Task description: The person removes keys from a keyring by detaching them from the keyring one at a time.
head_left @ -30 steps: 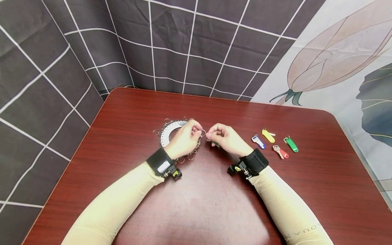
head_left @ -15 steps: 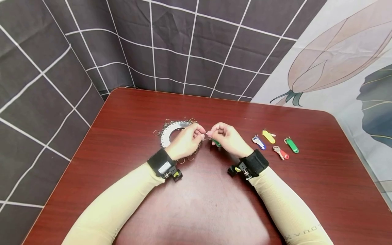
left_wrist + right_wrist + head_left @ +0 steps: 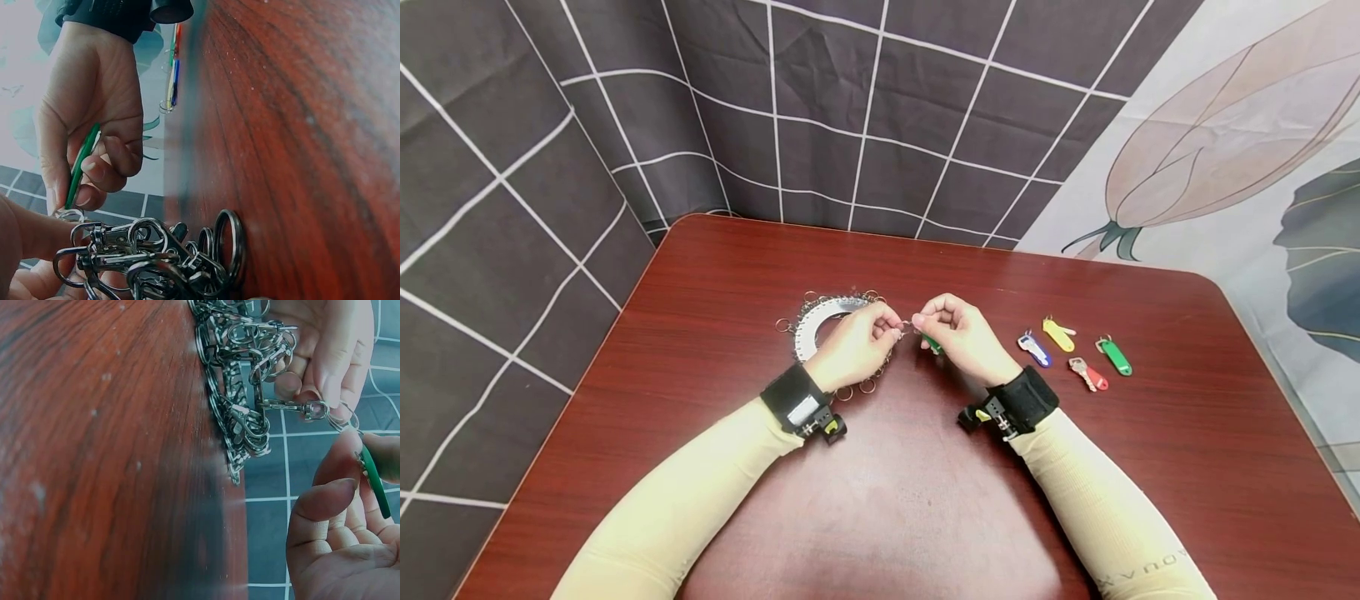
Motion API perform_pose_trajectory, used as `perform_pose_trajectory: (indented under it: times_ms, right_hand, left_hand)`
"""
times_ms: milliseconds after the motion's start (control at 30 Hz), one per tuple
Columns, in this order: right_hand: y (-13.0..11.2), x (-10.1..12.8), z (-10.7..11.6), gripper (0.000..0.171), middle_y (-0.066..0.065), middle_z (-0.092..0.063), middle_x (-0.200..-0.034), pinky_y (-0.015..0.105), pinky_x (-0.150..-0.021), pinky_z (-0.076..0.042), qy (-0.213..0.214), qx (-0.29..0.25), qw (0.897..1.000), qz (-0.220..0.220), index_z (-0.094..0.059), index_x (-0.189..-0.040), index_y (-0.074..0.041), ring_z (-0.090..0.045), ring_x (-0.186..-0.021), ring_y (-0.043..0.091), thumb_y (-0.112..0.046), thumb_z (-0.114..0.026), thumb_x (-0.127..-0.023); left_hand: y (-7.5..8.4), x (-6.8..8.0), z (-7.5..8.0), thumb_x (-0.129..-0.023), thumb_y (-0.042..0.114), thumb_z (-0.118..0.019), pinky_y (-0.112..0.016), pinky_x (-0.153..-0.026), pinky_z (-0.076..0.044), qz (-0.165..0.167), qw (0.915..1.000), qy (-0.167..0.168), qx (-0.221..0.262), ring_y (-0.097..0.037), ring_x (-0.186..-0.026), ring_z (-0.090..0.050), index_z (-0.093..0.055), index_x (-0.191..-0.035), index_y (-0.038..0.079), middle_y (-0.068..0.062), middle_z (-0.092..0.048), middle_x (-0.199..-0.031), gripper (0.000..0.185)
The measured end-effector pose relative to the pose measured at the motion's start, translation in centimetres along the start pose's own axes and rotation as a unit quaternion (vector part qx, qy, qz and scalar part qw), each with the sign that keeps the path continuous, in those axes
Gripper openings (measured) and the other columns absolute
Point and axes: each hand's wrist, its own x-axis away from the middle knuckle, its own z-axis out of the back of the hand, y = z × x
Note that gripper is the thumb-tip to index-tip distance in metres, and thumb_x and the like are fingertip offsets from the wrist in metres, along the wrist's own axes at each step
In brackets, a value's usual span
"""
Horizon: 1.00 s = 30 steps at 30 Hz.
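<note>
Left hand (image 3: 857, 343) over pile of key rings and clasps (image 3: 240, 375) around white ring holder (image 3: 811, 321), near table (image 3: 895, 500) centre toward far edge; fingers pinch one swivel clasp (image 3: 294, 407) pulled out of pile. Right hand (image 3: 964, 337) just beside it, thumb and fingers pinching green key tag (image 3: 374, 478) at its small split ring (image 3: 345, 420), ring meeting clasp tip. Four more tagged keys toward right edge: blue (image 3: 1033, 348), yellow (image 3: 1058, 332), red (image 3: 1088, 373), green (image 3: 1113, 353). Black wrist straps, cream sleeves.
</note>
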Motion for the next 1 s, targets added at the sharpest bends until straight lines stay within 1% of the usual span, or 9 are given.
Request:
perform_pose_trajectory:
  times_ms: [100,167,233,333,433,567,700,800,1000]
  right_hand:
    - [0.1,0.0,0.0,0.018,0.010,-0.060,-0.072,0.034,-0.049,-0.045,0.000,-0.001,1.000,-0.001,-0.056,-0.098,-0.003,-0.054,-0.065,0.039,-0.017,-0.065,-0.093]
    - [0.1,0.0,0.1,0.017,0.009,-0.060,-0.071,0.033,-0.049,-0.044,-0.005,0.004,1.000,-0.004,-0.056,-0.098,-0.003,-0.054,-0.062,0.035,-0.017,-0.065,-0.093]
    - [0.2,0.1,0.2,0.017,0.010,-0.059,-0.071,0.032,-0.048,-0.043,-0.018,0.013,1.000,-0.009,-0.057,-0.098,-0.003,-0.053,-0.060,0.032,-0.017,-0.065,-0.093]
    - [0.1,0.2,0.2,0.015,0.014,-0.060,-0.072,0.032,-0.050,-0.044,-0.050,0.029,0.998,-0.019,-0.057,-0.098,-0.002,-0.053,-0.059,0.028,-0.014,-0.064,-0.094]
    - [-0.6,0.4,0.1,0.012,0.019,-0.060,-0.075,0.033,-0.053,-0.045,-0.081,0.036,0.996,-0.024,-0.057,-0.097,0.000,-0.054,-0.061,0.031,-0.009,-0.064,-0.093]
    - [-2.1,0.8,-0.1,0.012,0.026,-0.060,-0.078,0.033,-0.053,-0.045,-0.101,0.045,0.994,-0.022,-0.056,-0.096,0.001,-0.053,-0.063,0.035,-0.006,-0.065,-0.091]
    - [-2.6,1.0,-0.3,0.013,0.032,-0.059,-0.082,0.033,-0.054,-0.045,-0.119,0.052,0.991,-0.021,-0.056,-0.096,0.000,-0.052,-0.065,0.040,-0.005,-0.066,-0.090]
    - [-2.5,0.9,-0.3,0.013,0.032,-0.058,-0.081,0.034,-0.053,-0.045,-0.114,0.061,0.992,-0.014,-0.056,-0.095,-0.001,-0.051,-0.065,0.043,-0.007,-0.066,-0.091]
    - [-2.4,0.9,-0.2,0.012,0.031,-0.057,-0.076,0.039,-0.047,-0.045,-0.068,0.061,0.996,-0.006,-0.055,-0.095,-0.002,-0.049,-0.063,0.047,-0.009,-0.065,-0.092]
  left_hand:
    - [0.0,0.0,0.0,-0.094,0.011,-0.059,-0.026,-0.071,-0.049,0.003,0.9999,0.014,-0.003,-0.011,-0.079,-0.058,-0.061,-0.097,0.011,0.002,-0.061,-0.084,0.004]
    - [0.0,0.0,0.0,-0.094,0.011,-0.059,-0.026,-0.072,-0.049,0.001,0.9998,0.021,-0.005,-0.012,-0.079,-0.058,-0.061,-0.097,0.011,0.002,-0.060,-0.085,0.004]
    - [0.0,0.0,0.1,-0.094,0.012,-0.059,-0.026,-0.072,-0.048,0.003,0.9996,0.026,-0.004,-0.011,-0.078,-0.058,-0.061,-0.096,0.012,0.002,-0.060,-0.084,0.003]
    - [0.1,0.0,0.2,-0.093,0.011,-0.060,-0.027,-0.071,-0.048,0.006,0.9995,0.032,0.004,-0.012,-0.076,-0.058,-0.062,-0.096,0.011,0.002,-0.060,-0.081,0.004]
    - [0.1,0.1,0.3,-0.091,0.010,-0.061,-0.028,-0.070,-0.048,0.008,0.9992,0.036,0.015,-0.013,-0.074,-0.058,-0.062,-0.095,0.011,0.002,-0.060,-0.079,0.004]
    - [0.0,0.0,0.3,-0.092,0.010,-0.060,-0.028,-0.072,-0.049,0.004,0.9987,0.043,0.027,-0.013,-0.076,-0.058,-0.061,-0.095,0.011,0.000,-0.060,-0.081,0.004]
    - [-0.2,0.0,0.2,-0.094,0.011,-0.058,-0.027,-0.073,-0.048,0.006,0.9984,0.049,0.028,-0.013,-0.078,-0.058,-0.061,-0.096,0.011,0.000,-0.060,-0.084,0.003]
    - [-0.2,0.0,0.2,-0.094,0.011,-0.058,-0.028,-0.073,-0.048,0.005,0.9985,0.047,0.027,-0.013,-0.078,-0.058,-0.061,-0.096,0.010,0.000,-0.060,-0.084,0.004]
    - [-0.1,-0.1,0.3,-0.092,0.012,-0.061,-0.026,-0.070,-0.049,-0.005,0.9995,0.028,0.016,-0.011,-0.076,-0.059,-0.065,-0.095,0.012,0.002,-0.062,-0.082,0.005]
